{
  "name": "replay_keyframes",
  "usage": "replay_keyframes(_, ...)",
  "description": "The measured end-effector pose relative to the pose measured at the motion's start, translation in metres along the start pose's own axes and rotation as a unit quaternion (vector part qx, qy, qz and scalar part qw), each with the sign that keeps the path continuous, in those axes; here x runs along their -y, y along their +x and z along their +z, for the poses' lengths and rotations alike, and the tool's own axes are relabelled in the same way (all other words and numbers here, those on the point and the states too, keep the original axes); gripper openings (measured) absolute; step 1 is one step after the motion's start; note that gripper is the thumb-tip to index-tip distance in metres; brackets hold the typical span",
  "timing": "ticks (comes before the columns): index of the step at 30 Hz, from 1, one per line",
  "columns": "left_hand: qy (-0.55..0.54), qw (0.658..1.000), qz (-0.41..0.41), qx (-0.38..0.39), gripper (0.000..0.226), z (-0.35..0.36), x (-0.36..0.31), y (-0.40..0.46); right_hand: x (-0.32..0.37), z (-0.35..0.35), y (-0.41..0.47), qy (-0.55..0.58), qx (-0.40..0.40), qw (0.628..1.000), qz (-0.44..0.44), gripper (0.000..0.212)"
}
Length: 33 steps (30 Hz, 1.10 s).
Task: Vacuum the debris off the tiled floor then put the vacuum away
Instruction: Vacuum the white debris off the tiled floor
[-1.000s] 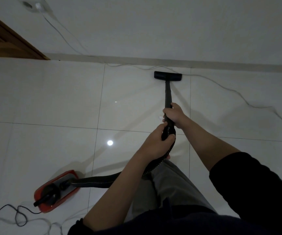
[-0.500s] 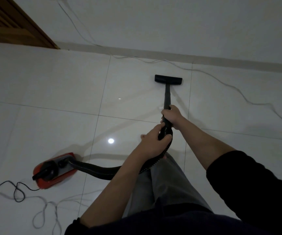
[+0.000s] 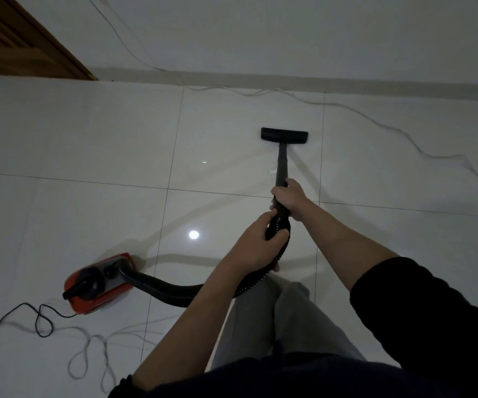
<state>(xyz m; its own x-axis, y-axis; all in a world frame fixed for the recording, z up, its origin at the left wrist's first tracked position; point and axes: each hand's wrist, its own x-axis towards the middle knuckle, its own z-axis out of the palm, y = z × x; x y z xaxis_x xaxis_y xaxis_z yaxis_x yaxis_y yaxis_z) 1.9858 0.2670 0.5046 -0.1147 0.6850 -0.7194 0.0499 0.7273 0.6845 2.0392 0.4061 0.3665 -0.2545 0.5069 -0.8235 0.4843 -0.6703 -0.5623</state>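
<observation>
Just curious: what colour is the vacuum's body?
Red, with black top parts; the head view shows the vacuum body.

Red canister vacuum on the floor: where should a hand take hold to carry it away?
Judging from the head view, the black handle on top of the red canister looks best, approached from above. It stands raised and unobstructed, while the hose leaves from the canister's other end.
</observation>
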Motion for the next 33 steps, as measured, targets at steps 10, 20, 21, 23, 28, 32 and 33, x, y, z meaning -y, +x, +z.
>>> replay_keyframes(10,-0.024,1.000,0.006,-0.009,0.051,0.005,0.007,-0.015,0.000,-0.002,-0.020,-0.007,-0.006,1.000,-0.004,0.054)
replay_keyframes(20,-0.014,1.000,-0.011,-0.023,0.050,0.024,0.025,-0.042,-0.030,0.005,-0.049,-0.004,0.016,1.000,0.015,0.035)
replay_keyframes(21,-0.014,1.000,-0.015,-0.023,0.051,0.027,0.027,-0.045,-0.034,0.005,-0.052,-0.003,0.019,1.000,0.019,0.035)
replay_keyframes(23,-0.012,0.999,-0.022,-0.024,0.052,0.031,0.032,-0.052,-0.043,0.006,-0.056,-0.004,0.023,0.999,0.024,0.040)
replay_keyframes(28,-0.009,0.999,-0.021,-0.035,0.051,0.039,0.038,-0.067,-0.055,0.005,-0.069,-0.005,0.027,0.999,0.018,0.045)
replay_keyframes(32,-0.006,0.999,-0.013,-0.029,0.049,0.048,0.045,-0.084,-0.068,0.002,-0.089,-0.007,0.038,0.999,0.025,0.047)
replay_keyframes(33,-0.009,1.000,-0.012,-0.028,0.049,0.052,0.049,-0.089,-0.073,0.001,-0.096,-0.008,0.041,0.999,0.026,0.047)
